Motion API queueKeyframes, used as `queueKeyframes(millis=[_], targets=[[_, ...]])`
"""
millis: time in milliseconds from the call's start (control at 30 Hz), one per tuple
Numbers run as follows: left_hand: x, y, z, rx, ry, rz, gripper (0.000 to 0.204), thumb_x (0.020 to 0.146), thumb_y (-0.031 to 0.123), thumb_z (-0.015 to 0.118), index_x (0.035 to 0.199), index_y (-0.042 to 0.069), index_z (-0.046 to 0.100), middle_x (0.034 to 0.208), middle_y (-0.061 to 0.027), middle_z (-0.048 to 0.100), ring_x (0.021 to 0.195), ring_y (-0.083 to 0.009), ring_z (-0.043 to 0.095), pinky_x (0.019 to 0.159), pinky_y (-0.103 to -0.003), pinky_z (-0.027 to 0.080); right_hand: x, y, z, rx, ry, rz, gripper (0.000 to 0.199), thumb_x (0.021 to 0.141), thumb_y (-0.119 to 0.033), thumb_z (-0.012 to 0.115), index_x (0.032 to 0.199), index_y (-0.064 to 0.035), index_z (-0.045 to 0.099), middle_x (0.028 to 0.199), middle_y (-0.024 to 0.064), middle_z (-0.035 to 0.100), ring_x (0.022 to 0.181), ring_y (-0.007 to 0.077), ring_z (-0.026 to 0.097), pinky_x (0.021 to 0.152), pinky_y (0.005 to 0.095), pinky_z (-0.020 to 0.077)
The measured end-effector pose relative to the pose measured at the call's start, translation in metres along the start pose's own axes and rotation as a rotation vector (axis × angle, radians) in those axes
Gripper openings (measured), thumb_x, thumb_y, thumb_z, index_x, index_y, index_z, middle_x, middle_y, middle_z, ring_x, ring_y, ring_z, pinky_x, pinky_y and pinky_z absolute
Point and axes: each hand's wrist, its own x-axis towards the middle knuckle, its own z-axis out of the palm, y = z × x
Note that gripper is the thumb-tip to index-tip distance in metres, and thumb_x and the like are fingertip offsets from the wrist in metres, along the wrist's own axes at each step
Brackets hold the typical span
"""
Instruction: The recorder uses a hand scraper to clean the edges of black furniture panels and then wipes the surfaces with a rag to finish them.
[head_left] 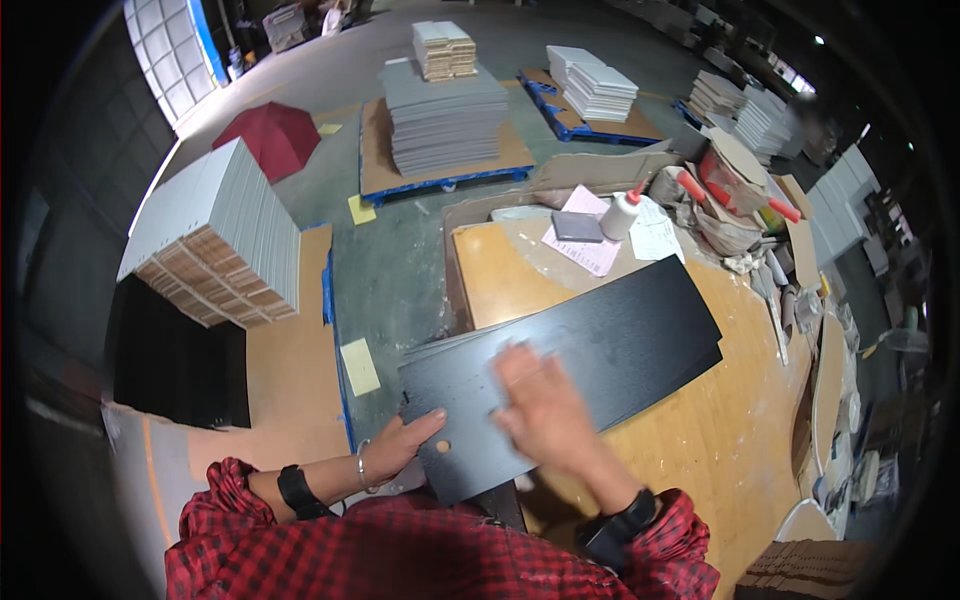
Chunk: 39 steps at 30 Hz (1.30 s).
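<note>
A long dark panel [620, 330] lies slantwise on the wooden table [700, 450], its near left end sticking out past the table edge. Other thin panels show beneath it, slightly fanned. A small round hole sits near its near left corner. My left hand [398, 448] grips that end, thumb on the top face and fingers hidden below. Flat against the panel's upper face rests my right hand [545, 410], its fingers stretched forward and smeared by motion. Nothing shows under the right palm.
Beyond the panel are a white squeeze bottle [620, 215] with a red tip, a grey block [577, 227] and papers [655, 232]. A red-and-white bucket [732, 172] stands at the table's far right among clutter. Stacked boards [225, 240] rise at left; a pallet stack [445, 115] stands farther off.
</note>
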Motion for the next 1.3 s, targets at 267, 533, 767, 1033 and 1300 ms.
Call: queueKeyframes(millis=[267, 533, 767, 1033, 1300], targets=[[0.002, -0.019, -0.022, 0.193, -0.045, 0.265, 0.071, 0.093, 0.041, 0.042, 0.137, -0.002, 0.008, 0.135, -0.014, 0.031, 0.124, -0.0187, 0.029, 0.103, -0.031, 0.024, -0.032, 0.024, -0.035, 0.378, 0.134, 0.165, 0.023, 0.085, -0.012, 0.052, 0.104, -0.0053, 0.062, 0.104, 0.0102, 0.061, 0.095, 0.0259, 0.057, 0.083, 0.0368, 0.0433], [0.02, -0.042, -0.026, -0.221, -0.075, 0.251, 0.072, 0.091, 0.054, 0.026, 0.14, 0.005, 0.006, 0.143, -0.0086, 0.019, 0.129, -0.0199, 0.023, 0.107, -0.038, 0.02, -0.15, 0.167, -0.055, 0.625, 1.001, 1.078, 0.053, 0.092, -0.042, 0.04, 0.132, -0.0066, 0.04, 0.119, 0.0106, 0.054, 0.105, 0.0184, 0.053, 0.09, 0.0338, 0.038], [0.028, -0.068, -0.031, -0.596, -0.036, -0.05, 0.049, 0.095, 0.041, 0.031, 0.125, 0.005, 0.044, 0.124, -0.0116, 0.05, 0.111, -0.0255, 0.05, 0.096, -0.04, 0.04, -0.167, 0.28, -0.011, 1.365, 0.916, 0.757, 0.06, 0.09, -0.056, 0.033, 0.125, -0.0085, 0.045, 0.111, 0.0087, 0.057, 0.092, 0.0149, 0.055, 0.08, 0.0304, 0.0409], [0.03, -0.021, -0.015, -0.609, 0.04, -0.057, 0.05, 0.091, 0.043, 0.036, 0.115, 0.003, 0.053, 0.111, -0.0105, 0.059, 0.097, -0.0249, 0.058, 0.085, -0.036, 0.047, -0.105, 0.285, -0.021, 1.694, 0.937, 0.753, 0.05, 0.091, -0.047, 0.04, 0.11, -0.0028, 0.055, 0.109, 0.01, 0.059, 0.099, 0.0218, 0.055, 0.09, 0.0333, 0.0405], [0.027, -0.004, -0.027, -0.493, 0.064, -0.07, 0.052, 0.091, 0.046, 0.035, 0.113, 0.003, 0.055, 0.107, -0.0102, 0.06, 0.093, -0.0245, 0.059, 0.082, -0.036, 0.049, -0.148, 0.224, -0.017, 1.726, 1.047, 0.937, 0.034, 0.088, -0.03, 0.048, 0.107, -0.0033, 0.056, 0.104, 0.0053, 0.059, 0.099, 0.0167, 0.052, 0.09, 0.0276, 0.038]])
